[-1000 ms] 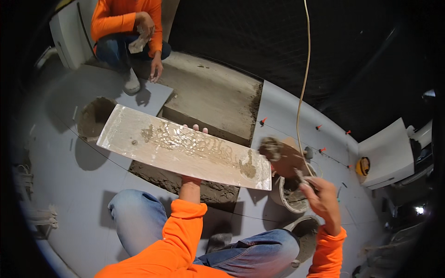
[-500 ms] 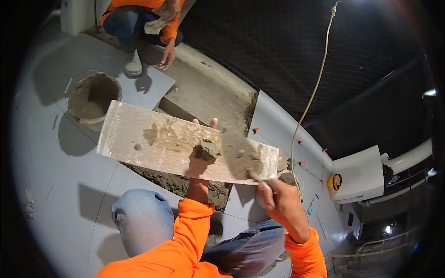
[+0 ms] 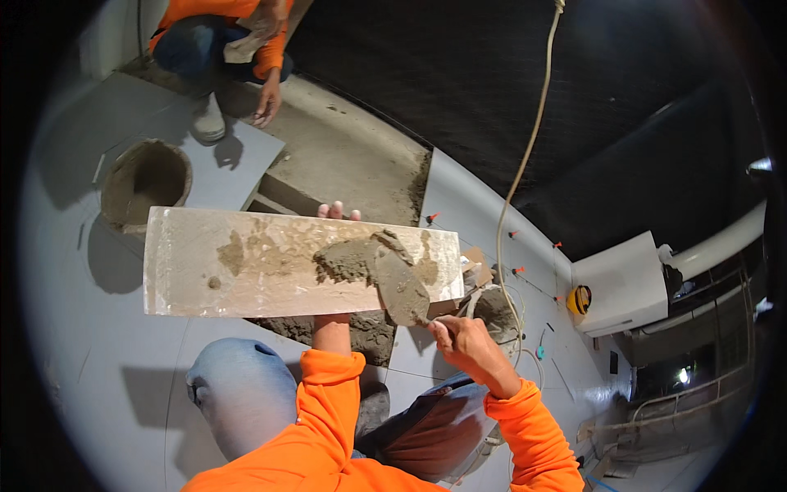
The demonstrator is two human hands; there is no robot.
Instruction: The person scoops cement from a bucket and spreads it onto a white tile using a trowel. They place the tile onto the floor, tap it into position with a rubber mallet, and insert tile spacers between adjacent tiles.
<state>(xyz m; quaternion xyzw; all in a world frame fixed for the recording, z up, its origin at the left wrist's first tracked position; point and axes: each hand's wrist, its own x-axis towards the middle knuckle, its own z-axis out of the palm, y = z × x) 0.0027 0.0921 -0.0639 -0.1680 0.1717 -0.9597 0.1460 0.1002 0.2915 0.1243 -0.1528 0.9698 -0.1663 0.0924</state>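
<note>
A long pale tile (image 3: 184,266) lies across my left hand (image 3: 338,211), which grips it from beneath; the fingertips show past its far edge and the palm is hidden. Damp patches mark the tile's upper face. My right hand (image 3: 469,343) is closed round the handle of a trowel (image 3: 403,293), at the tile's right part. The mortar-smeared blade rests on or just over the face and overhangs the near edge. Left of the blade, a streak of grey mortar (image 3: 344,261) is spread on the tile. Below the tile, a bed of mortar (image 3: 369,334) shows in a floor gap.
A mortar bucket (image 3: 146,184) stands on grey floor tiles at the left. Beyond it crouches a co-worker in orange (image 3: 217,49), holding a pale lump. A cord (image 3: 525,176) hangs at the right, near red levelling clips (image 3: 518,271) and a bucket (image 3: 495,316).
The mortar clump has been spread into a wider streak along the tile. The trowel has moved nearer to me, its blade now overhanging the near edge. The tile has turned more level in view.
</note>
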